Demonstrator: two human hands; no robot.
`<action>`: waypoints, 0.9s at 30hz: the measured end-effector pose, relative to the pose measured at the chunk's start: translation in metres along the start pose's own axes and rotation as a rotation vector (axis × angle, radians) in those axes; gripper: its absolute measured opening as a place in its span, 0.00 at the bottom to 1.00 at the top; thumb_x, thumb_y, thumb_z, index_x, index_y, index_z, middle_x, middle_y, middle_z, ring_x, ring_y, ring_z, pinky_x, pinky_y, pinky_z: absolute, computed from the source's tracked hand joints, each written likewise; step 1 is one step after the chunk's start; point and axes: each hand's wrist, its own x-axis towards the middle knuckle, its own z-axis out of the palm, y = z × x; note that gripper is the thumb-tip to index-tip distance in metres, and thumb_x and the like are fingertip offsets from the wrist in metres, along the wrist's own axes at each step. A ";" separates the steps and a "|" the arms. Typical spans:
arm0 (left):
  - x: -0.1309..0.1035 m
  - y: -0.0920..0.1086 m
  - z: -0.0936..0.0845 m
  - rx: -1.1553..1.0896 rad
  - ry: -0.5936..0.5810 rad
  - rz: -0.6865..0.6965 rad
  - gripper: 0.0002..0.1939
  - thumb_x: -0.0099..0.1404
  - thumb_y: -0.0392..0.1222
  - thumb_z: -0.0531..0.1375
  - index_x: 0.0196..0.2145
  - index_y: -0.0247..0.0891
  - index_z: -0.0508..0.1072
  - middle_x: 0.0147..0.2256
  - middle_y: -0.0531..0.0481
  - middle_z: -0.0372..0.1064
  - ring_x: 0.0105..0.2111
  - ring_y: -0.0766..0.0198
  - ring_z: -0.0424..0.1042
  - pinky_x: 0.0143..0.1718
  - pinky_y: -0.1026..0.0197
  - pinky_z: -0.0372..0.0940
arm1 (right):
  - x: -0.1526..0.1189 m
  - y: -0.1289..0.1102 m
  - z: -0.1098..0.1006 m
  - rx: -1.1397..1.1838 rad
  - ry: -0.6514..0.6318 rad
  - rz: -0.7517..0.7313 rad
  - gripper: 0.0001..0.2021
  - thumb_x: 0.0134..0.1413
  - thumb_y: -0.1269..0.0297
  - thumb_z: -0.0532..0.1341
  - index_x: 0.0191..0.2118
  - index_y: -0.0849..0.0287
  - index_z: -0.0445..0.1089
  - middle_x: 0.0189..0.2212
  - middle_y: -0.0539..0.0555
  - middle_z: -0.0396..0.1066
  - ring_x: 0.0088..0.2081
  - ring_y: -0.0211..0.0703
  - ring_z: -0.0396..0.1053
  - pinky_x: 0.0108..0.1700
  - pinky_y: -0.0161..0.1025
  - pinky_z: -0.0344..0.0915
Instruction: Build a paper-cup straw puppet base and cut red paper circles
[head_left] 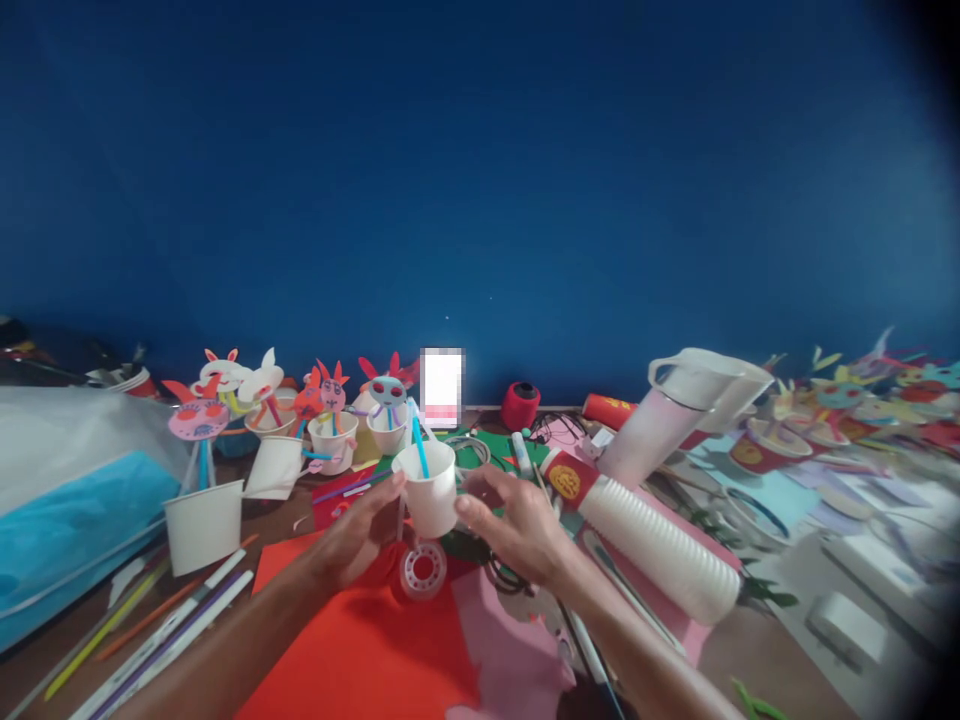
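Observation:
A white paper cup [433, 500] with a blue straw [419, 447] standing in it is held up in front of me, between both hands. My left hand [364, 530] grips the cup's left side, its fingers partly hidden behind it. On the other side, the thumb of my right hand [517, 520] lies against the cup's wall and the fingers curl beside it. Just below the cup is a clear roll of tape [423, 571], on red paper [360, 640]. Pink paper [502, 640] lies to the right of it.
White cups with paper animal faces on straws [199, 420] stand at left, near a blue-and-clear plastic bag [82, 540]. Right are a stack of cups [660, 550], a tilted white jug [667, 420] and more decorated cups [772, 450]. Pens [180, 630] lie front left; a red speaker [520, 406] stands behind.

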 end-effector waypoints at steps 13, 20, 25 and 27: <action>0.003 0.003 -0.004 -0.102 -0.091 -0.157 0.16 0.66 0.45 0.51 0.46 0.37 0.71 0.38 0.44 0.74 0.35 0.57 0.72 0.31 0.61 0.65 | 0.018 0.022 -0.002 0.381 -0.024 0.032 0.08 0.52 0.61 0.57 0.35 0.59 0.68 0.28 0.50 0.70 0.29 0.37 0.67 0.31 0.34 0.63; 0.005 0.005 -0.004 -0.144 -0.087 -0.210 0.20 0.65 0.47 0.51 0.50 0.35 0.68 0.40 0.42 0.74 0.38 0.55 0.72 0.38 0.59 0.63 | 0.012 0.016 0.004 0.220 -0.004 -0.005 0.07 0.47 0.67 0.60 0.36 0.59 0.67 0.30 0.50 0.72 0.33 0.39 0.69 0.37 0.36 0.63; 0.006 0.002 -0.002 -0.092 -0.011 -0.193 0.20 0.65 0.47 0.52 0.49 0.34 0.68 0.39 0.43 0.75 0.38 0.56 0.72 0.37 0.61 0.63 | 0.009 0.011 0.007 0.122 0.023 -0.013 0.05 0.49 0.68 0.57 0.34 0.58 0.67 0.29 0.49 0.71 0.32 0.39 0.68 0.35 0.36 0.62; 0.005 0.000 0.000 -0.039 0.022 -0.158 0.21 0.65 0.50 0.51 0.49 0.34 0.69 0.38 0.43 0.74 0.37 0.56 0.72 0.36 0.61 0.63 | 0.008 0.009 0.010 0.091 0.043 -0.014 0.04 0.50 0.68 0.56 0.33 0.57 0.66 0.29 0.49 0.71 0.31 0.39 0.67 0.34 0.35 0.61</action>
